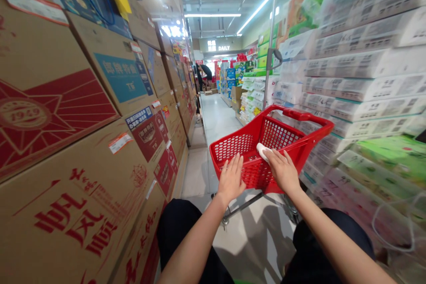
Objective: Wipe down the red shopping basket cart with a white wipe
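Observation:
Right in front of me, a red plastic shopping cart (pixel 236 144) stands crosswise on the floor, its handle up at the right. My left hand (pixel 232 178) lies over the basket's near side with fingers stretched out and nothing in it. My right hand (pixel 282 171) presses a small white wad, apparently a folded cloth (pixel 262 151), against the top rim of the same side. Its fingers cover part of the wad, so its full shape is hidden.
Stacked cardboard cartons (pixel 76 186) form a wall close on the left. Wrapped tissue packs (pixel 359 75) are piled high on the right. A thin metal pole (pixel 269 71) rises behind the cart. Down the aisle (pixel 213 108), a person (pixel 204 73) bends over near flattened cardboard.

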`<state>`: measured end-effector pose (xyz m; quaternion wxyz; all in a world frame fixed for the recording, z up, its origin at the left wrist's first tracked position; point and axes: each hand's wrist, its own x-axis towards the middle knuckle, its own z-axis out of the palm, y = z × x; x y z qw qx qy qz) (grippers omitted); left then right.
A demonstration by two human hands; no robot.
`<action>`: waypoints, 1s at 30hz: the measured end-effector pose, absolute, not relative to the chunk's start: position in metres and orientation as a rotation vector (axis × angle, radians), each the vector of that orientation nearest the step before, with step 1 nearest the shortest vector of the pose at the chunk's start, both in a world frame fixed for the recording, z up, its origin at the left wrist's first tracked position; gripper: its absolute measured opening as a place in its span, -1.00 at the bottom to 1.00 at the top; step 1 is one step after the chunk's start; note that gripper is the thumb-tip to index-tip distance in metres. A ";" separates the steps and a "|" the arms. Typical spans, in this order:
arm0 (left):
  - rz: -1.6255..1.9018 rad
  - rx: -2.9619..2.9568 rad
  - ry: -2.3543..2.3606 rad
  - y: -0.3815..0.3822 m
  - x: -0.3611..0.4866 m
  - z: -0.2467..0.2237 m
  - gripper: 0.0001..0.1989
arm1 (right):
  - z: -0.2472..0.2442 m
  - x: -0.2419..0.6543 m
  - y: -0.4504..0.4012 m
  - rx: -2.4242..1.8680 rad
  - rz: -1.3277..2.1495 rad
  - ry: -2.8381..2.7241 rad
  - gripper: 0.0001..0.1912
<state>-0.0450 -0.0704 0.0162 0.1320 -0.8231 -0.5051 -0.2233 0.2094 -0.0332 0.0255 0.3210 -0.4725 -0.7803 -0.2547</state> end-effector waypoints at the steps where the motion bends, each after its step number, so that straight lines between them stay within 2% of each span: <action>1: -0.659 -2.387 -1.470 -0.070 -0.043 0.016 0.03 | 0.023 0.203 -0.035 -1.244 -0.665 -2.048 -0.28; 7: -0.692 -2.412 -1.460 -0.066 -0.041 0.017 -0.01 | 0.012 0.164 -0.052 -1.120 -0.575 -2.186 -0.25; 12: -0.645 -2.543 -1.382 -0.060 -0.069 0.018 -0.10 | 0.017 0.204 -0.039 -1.140 -0.616 -2.196 -0.25; 18: -0.694 -2.421 -1.520 -0.060 -0.099 -0.001 -0.15 | 0.017 0.239 -0.011 -1.279 -0.616 -2.086 -0.30; 24: -0.947 -2.232 -1.567 -0.062 -0.082 -0.018 -0.28 | 0.010 0.221 -0.002 -1.341 -0.534 -2.053 -0.24; 30: -0.926 -2.152 -1.597 -0.078 -0.064 -0.016 -0.31 | 0.008 0.194 -0.015 -1.299 -0.459 -2.087 -0.29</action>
